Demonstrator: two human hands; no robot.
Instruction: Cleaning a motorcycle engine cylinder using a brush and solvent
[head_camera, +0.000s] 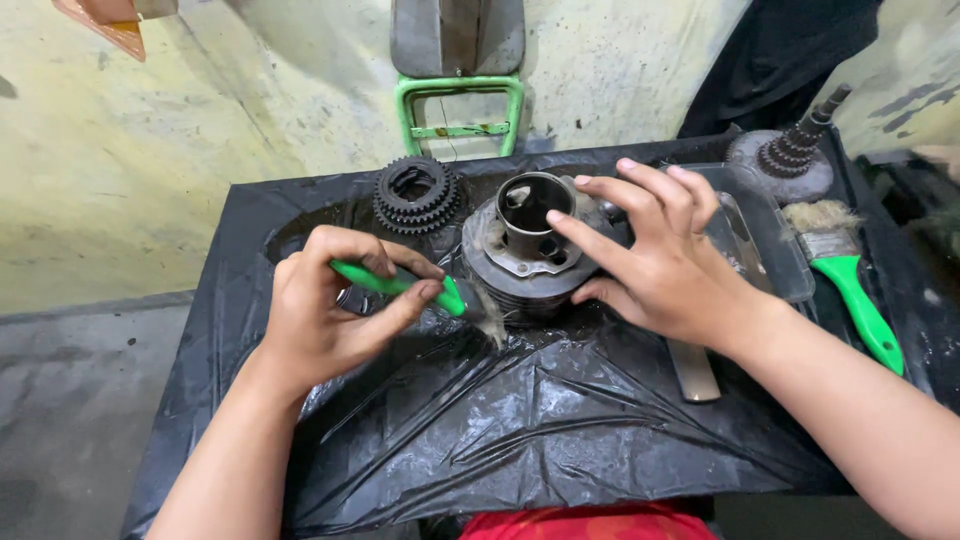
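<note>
Over on the left, my left hand (320, 315) has its grip closed around the green plastic handle of a small paintbrush (405, 287), fingers curled over the top and thumb underneath, with the worn bristles pressed against the lower fins of the grey metal engine cylinder (530, 250). Just behind that hand there's a stack of dark toothed gear wheels (416, 195) sitting on the black plastic sheet (540, 420) that covers the desk. The cylinder stands upright in the middle of the sheet, open bore facing up. It looks like a heavy, rigid chunk of cast metal, probably greasy and slippery, so I'd say the fins and the flange are the safest places to grab it, not the smooth sleeve. My right hand (665, 265) is spread open over its right side, fingertips resting on the top edge and thumb low against the fins, steadying it without really clamping. Further right lies a clear plastic tray (765, 235), then a bigger green-handled paintbrush (850, 285), and a grey geared shaft (795, 150) in the far corner.
</note>
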